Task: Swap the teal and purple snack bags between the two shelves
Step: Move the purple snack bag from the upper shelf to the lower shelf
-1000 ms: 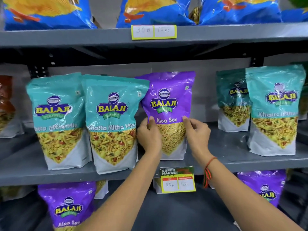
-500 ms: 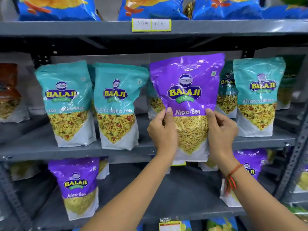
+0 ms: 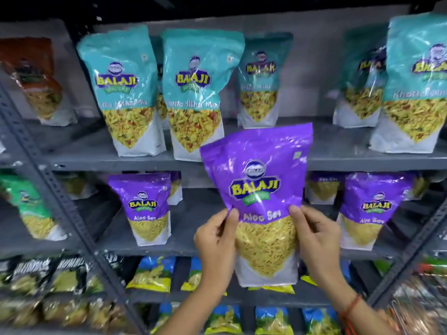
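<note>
A purple Aloo Sev bag [image 3: 260, 180] hangs in the air in front of the lower shelf [image 3: 188, 250]. My left hand [image 3: 216, 240] grips its left side and my right hand [image 3: 316, 235] grips its right side. Several teal Khatta Mitha Mix bags stand on the upper shelf [image 3: 96, 160]; the nearest teal bag [image 3: 197, 93] is just above and left of the held one. More purple bags stand on the lower shelf: one at the left [image 3: 142, 206], one at the right [image 3: 370, 209], others behind them.
Grey metal uprights [image 3: 60, 201] slant across the left and right. Brown and orange bags [image 3: 36, 78] sit far left on the upper shelf, a green bag [image 3: 26, 204] below. Yellow-and-blue snack packs [image 3: 154, 274] and dark packs [image 3: 48, 274] fill the lowest rows.
Both hands have lifted the purple bag off the upper shelf and carried it down in front of the lower shelf. The view has tilted downward, showing lower rows.
</note>
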`<state>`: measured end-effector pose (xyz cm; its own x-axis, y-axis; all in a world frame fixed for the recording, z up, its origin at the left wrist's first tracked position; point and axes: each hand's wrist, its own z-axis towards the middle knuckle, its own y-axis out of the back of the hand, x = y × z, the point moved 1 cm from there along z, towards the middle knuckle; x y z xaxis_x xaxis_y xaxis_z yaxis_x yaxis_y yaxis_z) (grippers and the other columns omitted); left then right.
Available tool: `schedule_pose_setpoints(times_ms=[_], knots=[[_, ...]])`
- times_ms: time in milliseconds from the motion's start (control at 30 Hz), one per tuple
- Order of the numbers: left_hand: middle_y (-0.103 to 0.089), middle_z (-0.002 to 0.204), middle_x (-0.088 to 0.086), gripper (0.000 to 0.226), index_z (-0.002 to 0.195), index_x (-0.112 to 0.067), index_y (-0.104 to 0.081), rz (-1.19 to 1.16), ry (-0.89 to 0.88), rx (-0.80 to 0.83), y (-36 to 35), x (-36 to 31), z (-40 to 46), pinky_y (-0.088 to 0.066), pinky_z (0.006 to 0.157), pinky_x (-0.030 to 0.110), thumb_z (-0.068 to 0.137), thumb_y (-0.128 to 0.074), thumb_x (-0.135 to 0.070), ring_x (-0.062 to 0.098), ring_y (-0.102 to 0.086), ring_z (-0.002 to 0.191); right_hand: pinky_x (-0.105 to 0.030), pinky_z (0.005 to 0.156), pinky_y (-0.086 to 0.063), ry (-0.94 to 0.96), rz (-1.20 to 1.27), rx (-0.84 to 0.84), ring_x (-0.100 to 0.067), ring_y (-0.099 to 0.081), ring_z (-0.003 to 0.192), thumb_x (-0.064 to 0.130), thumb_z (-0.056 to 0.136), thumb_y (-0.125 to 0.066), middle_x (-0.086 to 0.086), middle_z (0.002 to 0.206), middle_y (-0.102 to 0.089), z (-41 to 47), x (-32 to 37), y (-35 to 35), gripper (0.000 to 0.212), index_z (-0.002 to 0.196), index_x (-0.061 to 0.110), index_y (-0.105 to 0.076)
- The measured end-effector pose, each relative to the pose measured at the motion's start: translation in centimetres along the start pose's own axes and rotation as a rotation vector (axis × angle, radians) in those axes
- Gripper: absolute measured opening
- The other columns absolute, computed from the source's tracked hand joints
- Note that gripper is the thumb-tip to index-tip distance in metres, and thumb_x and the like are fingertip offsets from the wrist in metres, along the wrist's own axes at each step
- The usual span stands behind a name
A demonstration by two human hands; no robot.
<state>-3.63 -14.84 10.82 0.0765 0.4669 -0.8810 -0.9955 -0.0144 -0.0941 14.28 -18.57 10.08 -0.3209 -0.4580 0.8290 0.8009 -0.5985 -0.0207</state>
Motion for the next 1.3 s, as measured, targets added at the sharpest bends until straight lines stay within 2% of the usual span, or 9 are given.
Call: schedule_pose_setpoints(times_ms=[167, 300, 400, 567, 700, 833, 967, 1167, 1300], knots=[[-0.029, 0.053, -0.006, 0.043, 0.057, -0.018, -0.050, 0.299, 0.092, -0.001, 3.8, 8.3, -2.2, -0.023, 0.049, 0.033, 0.081, -0.059, -0.052, 0.010, -0.025, 0.053, -0.013, 0.055, -0.039, -0.133, -0.164, 0.169, 0.011, -0.047, 0.055, 0.024, 0.086, -0.070, 0.022, 0.058, -0.064, -3.4, -7.5, -1.4, 0.019, 0.073, 0.013, -0.077], [-0.028, 0.055, -0.003, 0.052, 0.062, -0.003, -0.050, 0.392, 0.138, 0.043, 3.4, 13.2, 0.2, -0.025, 0.051, 0.032, 0.084, -0.057, -0.050, 0.008, -0.025, 0.054, -0.024, 0.053, -0.042, -0.243, -0.211, 0.190, 0.008, -0.039, 0.054, 0.029, 0.087, -0.070, 0.016, 0.050, -0.055, -2.4, -12.6, -3.1, 0.024, 0.064, 0.022, -0.069], [-0.030, 0.056, -0.003, 0.052, 0.064, 0.000, -0.054, 0.430, 0.146, 0.039, 2.0, 15.4, 3.3, -0.027, 0.051, 0.032, 0.083, -0.056, -0.049, 0.006, -0.027, 0.055, -0.013, 0.050, -0.033, -0.214, -0.292, 0.186, 0.004, -0.036, 0.045, 0.028, 0.087, -0.069, 0.014, 0.045, -0.047, 0.0, -14.9, -4.3, 0.041, 0.050, 0.032, -0.051], [-0.048, 0.052, -0.005, 0.017, 0.074, -0.011, -0.075, 0.463, 0.233, 0.005, -0.3, 18.3, 8.0, -0.033, 0.055, 0.027, 0.084, -0.070, -0.024, 0.000, -0.040, 0.048, -0.026, 0.054, -0.036, -0.242, -0.341, 0.147, -0.001, -0.037, 0.051, 0.027, 0.087, -0.071, -0.004, 0.049, -0.049, 3.9, -18.4, -5.7, 0.032, 0.064, 0.006, -0.065], [-0.069, 0.068, 0.004, 0.013, 0.089, -0.007, -0.078, 0.405, 0.274, -0.004, -1.1, 20.1, 9.7, -0.045, 0.062, 0.030, 0.083, -0.072, -0.016, 0.003, -0.053, 0.062, -0.022, 0.056, -0.042, -0.270, -0.318, 0.135, 0.004, -0.047, 0.060, 0.024, 0.085, -0.073, -0.018, 0.063, -0.070, 4.9, -20.1, -6.2, 0.021, 0.076, 0.006, -0.078], [-0.076, 0.084, 0.006, 0.017, 0.097, -0.005, -0.077, 0.423, 0.285, 0.022, -1.3, 21.4, 10.1, -0.041, 0.057, 0.004, 0.083, -0.072, -0.014, -0.018, -0.057, 0.059, -0.032, 0.061, -0.050, -0.289, -0.303, 0.145, -0.003, -0.061, 0.065, 0.023, 0.084, -0.075, -0.009, 0.073, -0.078, 5.0, -21.8, -6.0, 0.014, 0.084, 0.011, -0.081], [-0.076, 0.091, 0.007, 0.019, 0.098, -0.003, -0.076, 0.451, 0.280, 0.020, -0.9, 22.6, 9.6, -0.043, 0.060, 0.001, 0.083, -0.072, -0.014, -0.013, -0.060, 0.064, -0.030, 0.058, -0.052, -0.266, -0.277, 0.204, 0.010, -0.061, 0.066, 0.021, 0.085, -0.074, -0.001, 0.079, -0.079, 4.6, -23.0, -6.0, 0.013, 0.090, 0.010, -0.081], [-0.077, 0.086, -0.003, 0.016, 0.094, -0.010, -0.077, 0.352, 0.324, 0.100, 0.2, 23.4, 8.6, -0.058, 0.071, 0.028, 0.082, -0.073, -0.021, -0.001, -0.069, 0.075, -0.036, 0.068, -0.058, -0.336, -0.188, 0.247, -0.002, -0.070, 0.075, 0.026, 0.090, -0.069, 0.002, 0.087, -0.079, 3.7, -23.2, -5.7, 0.015, 0.090, 0.015, -0.078], [-0.076, 0.106, -0.002, 0.058, 0.111, -0.019, -0.068, 0.318, 0.508, 0.337, 2.3, 25.7, 6.0, -0.057, 0.088, 0.031, 0.062, -0.084, -0.045, 0.009, -0.072, 0.098, -0.031, 0.079, -0.060, -0.489, -0.148, 0.403, -0.007, -0.074, 0.091, 0.040, 0.078, -0.078, 0.007, 0.098, -0.079, 2.1, -23.8, -5.0, 0.032, 0.105, 0.025, -0.070]])
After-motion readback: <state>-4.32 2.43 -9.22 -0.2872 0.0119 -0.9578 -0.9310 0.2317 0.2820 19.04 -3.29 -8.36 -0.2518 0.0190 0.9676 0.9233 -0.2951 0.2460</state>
